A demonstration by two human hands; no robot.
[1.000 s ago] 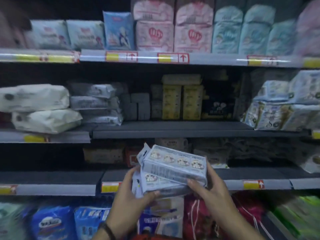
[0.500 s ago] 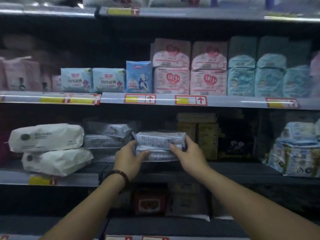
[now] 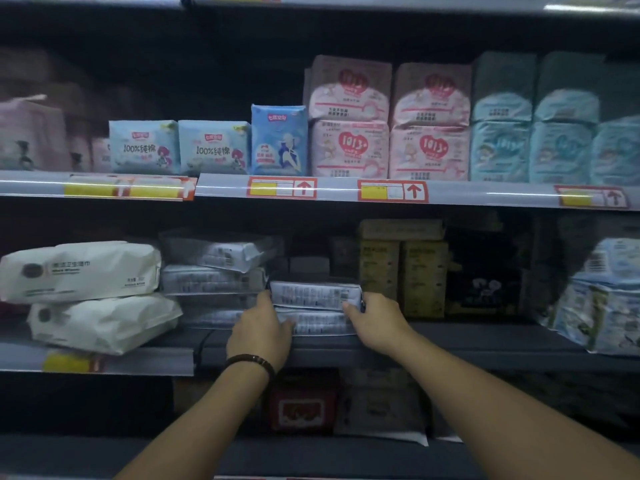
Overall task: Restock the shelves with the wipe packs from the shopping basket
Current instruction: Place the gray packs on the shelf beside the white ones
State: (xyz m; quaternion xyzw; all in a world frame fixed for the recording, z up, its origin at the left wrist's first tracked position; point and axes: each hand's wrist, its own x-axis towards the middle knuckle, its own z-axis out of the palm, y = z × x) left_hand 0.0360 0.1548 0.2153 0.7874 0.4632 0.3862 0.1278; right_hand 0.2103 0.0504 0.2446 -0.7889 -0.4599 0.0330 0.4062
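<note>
Two packs point(image 3: 313, 295) stacked flat on mid shelf point(image 3: 467, 344), centre frame, close to shelf lip. Long axis 9-to-3, parallel to shelf edge.

Left hand point(image 3: 259, 329) at 9 o'clock end, right hand point(image 3: 379, 320) at 3 o'clock end, stack pinned between.
- Left grip: thumb up against end of top pack point(image 3: 332, 296), fingers curled over front corner of lower pack point(image 3: 322, 323).
- Right grip: fingers curled round right end of top pack, thumb spot hidden.
- Both grips partly closed on packs, neither spread wide. Reach about equal, neither hand nearer.

Both forearms stretched forward and up toward 12, wrists roughly level. Bracelet point(image 3: 252, 362) on left wrist.

Grey stack point(image 3: 214, 271) at 9, touching or just beside, cannot tell which. Yellow boxes point(image 3: 401, 271) near at 3, small gap. White packs point(image 3: 79, 271) further out at 9.

Slot between grey stack and yellow boxes only just wider than packs. Likely next: straight push toward 12, deeper into shelf, axis kept 9-to-3, then release. Risks: skew snagging grey stack at 9, top pack sliding off lower pack.
</note>
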